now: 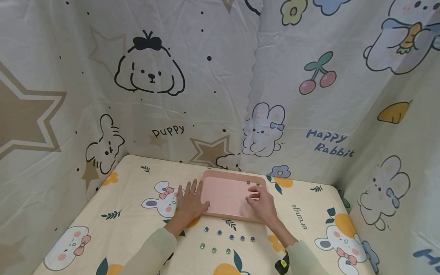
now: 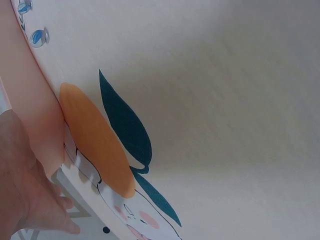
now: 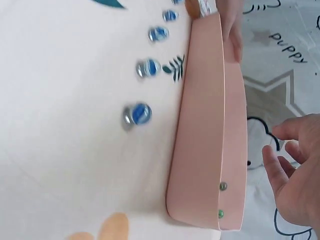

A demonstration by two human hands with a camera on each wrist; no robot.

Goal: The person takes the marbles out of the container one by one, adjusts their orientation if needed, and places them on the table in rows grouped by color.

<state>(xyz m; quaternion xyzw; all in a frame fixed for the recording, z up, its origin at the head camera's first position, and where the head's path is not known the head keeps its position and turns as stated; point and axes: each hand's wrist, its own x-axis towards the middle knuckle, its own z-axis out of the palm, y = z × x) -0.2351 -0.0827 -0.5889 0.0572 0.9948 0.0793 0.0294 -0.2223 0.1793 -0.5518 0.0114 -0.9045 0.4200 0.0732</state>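
A shallow pink tray [image 1: 223,194] lies on the patterned cloth. My left hand [image 1: 189,203] rests at its left end, fingers spread, thumb over the rim; the left wrist view shows that hand [image 2: 30,180] beside the tray wall [image 2: 35,95]. Over the tray's right part is my right hand [image 1: 264,204], thumb and forefinger apart. In the right wrist view nothing shows between the fingertips of this hand [image 3: 295,170]. Two green marbles, one darker [image 3: 223,186] and one brighter [image 3: 220,214], sit inside the tray at its far right corner.
In front of the tray, blue marbles [image 1: 232,237] form a row of several. Three green marbles [image 1: 214,250] lie nearer to me. The cloth [image 1: 130,233] has rabbit and orange prints. Printed curtains [image 1: 206,95] hang behind the table and at both sides.
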